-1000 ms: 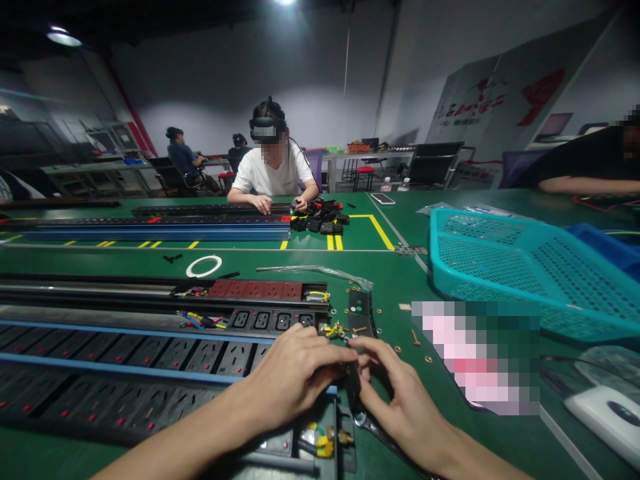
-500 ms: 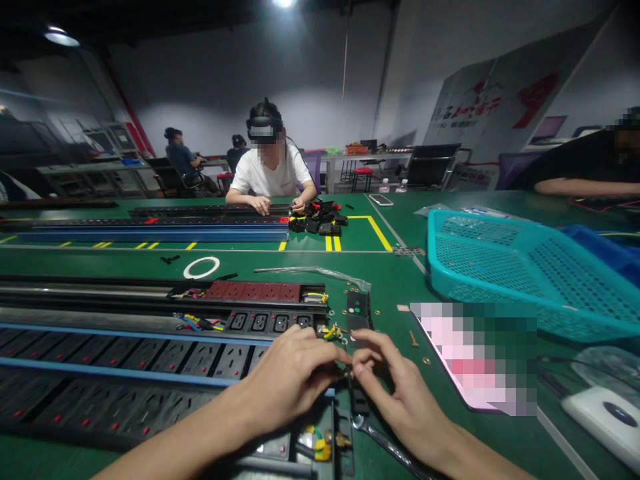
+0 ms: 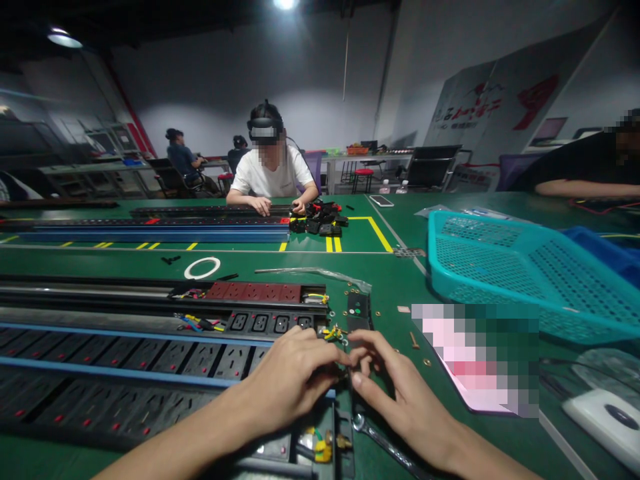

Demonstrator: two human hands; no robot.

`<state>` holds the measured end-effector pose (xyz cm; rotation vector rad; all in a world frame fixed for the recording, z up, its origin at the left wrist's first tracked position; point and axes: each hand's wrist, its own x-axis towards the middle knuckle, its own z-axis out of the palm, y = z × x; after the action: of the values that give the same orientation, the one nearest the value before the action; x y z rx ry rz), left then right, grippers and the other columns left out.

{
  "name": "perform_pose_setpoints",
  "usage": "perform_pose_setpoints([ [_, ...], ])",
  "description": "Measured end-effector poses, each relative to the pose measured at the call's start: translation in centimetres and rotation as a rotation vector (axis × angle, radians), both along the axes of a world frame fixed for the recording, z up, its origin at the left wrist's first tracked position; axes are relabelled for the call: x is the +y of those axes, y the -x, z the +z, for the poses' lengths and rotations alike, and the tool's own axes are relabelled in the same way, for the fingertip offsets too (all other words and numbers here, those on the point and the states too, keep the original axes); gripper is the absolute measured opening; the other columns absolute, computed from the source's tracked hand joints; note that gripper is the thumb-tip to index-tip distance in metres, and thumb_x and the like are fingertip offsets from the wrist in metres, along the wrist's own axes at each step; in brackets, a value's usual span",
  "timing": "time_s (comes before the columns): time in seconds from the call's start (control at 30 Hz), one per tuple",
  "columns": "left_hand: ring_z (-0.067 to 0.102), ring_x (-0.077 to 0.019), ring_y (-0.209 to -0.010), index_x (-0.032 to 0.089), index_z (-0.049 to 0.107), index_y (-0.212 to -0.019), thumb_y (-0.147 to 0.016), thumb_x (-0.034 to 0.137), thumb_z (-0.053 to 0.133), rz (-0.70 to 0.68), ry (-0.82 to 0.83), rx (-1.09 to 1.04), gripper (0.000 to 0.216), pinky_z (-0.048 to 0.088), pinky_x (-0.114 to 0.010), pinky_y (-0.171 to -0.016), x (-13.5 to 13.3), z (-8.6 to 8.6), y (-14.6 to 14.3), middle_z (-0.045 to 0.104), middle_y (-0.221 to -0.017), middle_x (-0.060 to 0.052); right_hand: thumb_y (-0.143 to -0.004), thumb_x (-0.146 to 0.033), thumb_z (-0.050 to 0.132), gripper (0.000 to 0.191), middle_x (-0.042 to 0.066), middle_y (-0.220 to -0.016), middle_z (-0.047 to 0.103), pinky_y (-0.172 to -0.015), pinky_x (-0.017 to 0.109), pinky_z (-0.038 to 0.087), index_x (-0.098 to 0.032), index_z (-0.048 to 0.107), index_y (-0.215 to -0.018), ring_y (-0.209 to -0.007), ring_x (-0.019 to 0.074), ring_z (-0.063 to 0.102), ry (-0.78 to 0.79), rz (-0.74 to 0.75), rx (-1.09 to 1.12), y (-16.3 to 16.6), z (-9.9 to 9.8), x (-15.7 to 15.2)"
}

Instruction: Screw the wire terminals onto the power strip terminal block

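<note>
My left hand (image 3: pixel 293 380) and my right hand (image 3: pixel 395 393) meet over a narrow black panel strip (image 3: pixel 358 313) with a green dot. Their fingertips close on a small part that they hide. Yellow-green wires (image 3: pixel 333 332) lie just above the fingers, among scattered brass screws and washers (image 3: pixel 414 340). Under my left wrist runs a long black socket power strip with blue rails (image 3: pixel 150 363). A steel spanner (image 3: pixel 385 447) lies below my right hand, apart from it. A black power strip with a red section (image 3: pixel 255 291) lies beyond.
A teal perforated basket (image 3: pixel 510 273) stands to the right, with a blue bin (image 3: pixel 595 250) behind it. A pixelated object (image 3: pixel 475 357) and a white device (image 3: pixel 607 417) lie nearby. A seated person (image 3: pixel 267 167) works across the green table beside black parts (image 3: pixel 320 220).
My right hand has shifted slightly up and away from the spanner, showing more of it. My left hand stays at the strip, and the fingers of both hands have adjusted slightly.
</note>
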<state>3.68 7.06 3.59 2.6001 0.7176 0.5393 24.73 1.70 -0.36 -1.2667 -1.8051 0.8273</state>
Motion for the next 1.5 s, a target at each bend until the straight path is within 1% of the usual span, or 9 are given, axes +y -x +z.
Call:
perform_pose_setpoints([
  [0.1,0.058,-0.0196,-0.082,0.022,0.063,-0.109,-0.087,0.006,0.067,0.007,0.004,-0.012,0.029,0.037,-0.030,-0.072,-0.1,0.1,0.0,0.071,-0.096,-0.001,-0.092,-0.039,0.058,0.038,0.008,-0.114,0.065,-0.089,0.041,0.052,-0.023,0.051,-0.126,-0.103,0.0255,0.063,-0.057,0.011,-0.004,-0.3,0.1,0.0],
  [0.2,0.058,-0.0198,-0.082,0.022,0.063,-0.110,-0.085,0.004,0.067,0.015,0.007,-0.010,0.031,0.037,-0.030,-0.071,-0.1,0.2,-0.1,0.071,-0.097,-0.002,-0.088,-0.037,0.062,0.040,0.011,-0.123,0.063,-0.095,0.043,0.051,-0.022,0.054,-0.124,-0.113,0.0283,0.062,-0.099,0.051,0.008,-0.7,0.1,0.1],
  [0.47,0.059,-0.0193,-0.086,0.022,0.061,-0.118,-0.086,0.005,0.061,-0.007,-0.001,-0.003,0.036,0.038,-0.032,-0.074,-0.1,-0.2,0.2,0.071,-0.109,-0.002,-0.077,-0.022,0.068,0.047,0.012,-0.125,0.064,-0.099,0.045,0.051,-0.022,0.057,-0.123,-0.118,0.0300,0.061,-0.196,0.054,-0.020,-0.6,0.2,0.1],
  [0.67,0.057,-0.0194,-0.087,0.024,0.059,-0.122,-0.087,0.002,0.058,-0.028,-0.007,0.010,0.041,0.037,-0.033,-0.075,-0.2,0.1,0.2,0.071,-0.106,-0.001,-0.081,-0.024,0.069,0.046,0.011,-0.127,0.060,-0.102,0.045,0.048,-0.023,0.054,-0.125,-0.120,0.0283,0.058,-0.144,0.092,-0.063,-0.8,1.0,0.2],
  [0.8,0.057,-0.0204,-0.087,0.023,0.063,-0.115,-0.087,0.007,0.064,0.020,0.037,-0.006,0.032,0.038,-0.032,-0.075,-0.3,0.5,0.0,0.070,-0.100,-0.002,-0.086,-0.026,0.067,0.043,0.007,-0.118,0.063,-0.091,0.040,0.052,-0.025,0.052,-0.126,-0.106,0.0246,0.062,-0.043,0.077,-0.141,-1.8,2.7,0.7],
  [0.93,0.057,-0.0220,-0.087,0.023,0.066,-0.111,-0.085,0.008,0.069,0.080,0.078,0.016,0.031,0.040,-0.033,-0.075,-0.4,0.5,-0.1,0.069,-0.094,-0.002,-0.084,-0.013,0.061,0.025,0.001,-0.100,0.064,-0.078,0.034,0.049,-0.026,0.058,-0.105,-0.090,0.0206,0.061,-0.012,0.061,-0.217,-2.0,3.9,0.7],
  [1.17,0.057,-0.0220,-0.088,0.023,0.066,-0.109,-0.084,0.007,0.072,0.108,0.116,0.014,0.030,0.041,-0.033,-0.078,-0.4,0.4,-0.2,0.068,-0.092,-0.001,-0.080,-0.001,0.056,0.027,-0.003,-0.081,0.057,-0.068,0.027,0.042,-0.024,0.054,-0.095,-0.074,0.0160,0.057,0.004,0.077,-0.228,-0.3,2.6,0.3],
  [1.37,0.056,-0.0228,-0.096,0.021,0.066,-0.112,-0.085,0.007,0.072,0.113,0.140,-0.015,0.031,0.044,-0.033,-0.081,-0.4,0.3,-0.2,0.066,-0.099,-0.004,-0.087,-0.007,0.052,0.017,-0.005,-0.074,0.052,-0.062,0.025,0.038,-0.023,0.049,-0.094,-0.066,0.0141,0.054,0.082,0.065,-0.182,-0.1,2.2,0.4],
  [1.5,0.057,-0.0215,-0.090,0.022,0.067,-0.111,-0.083,0.007,0.073,0.114,0.142,-0.026,0.032,0.044,-0.032,-0.079,-0.3,0.2,-0.2,0.068,-0.093,-0.002,-0.094,-0.015,0.049,0.008,-0.005,-0.073,0.050,-0.061,0.025,0.037,-0.023,0.047,-0.094,-0.065,0.0139,0.052,0.135,0.096,-0.138,-0.1,2.0,0.3],
])
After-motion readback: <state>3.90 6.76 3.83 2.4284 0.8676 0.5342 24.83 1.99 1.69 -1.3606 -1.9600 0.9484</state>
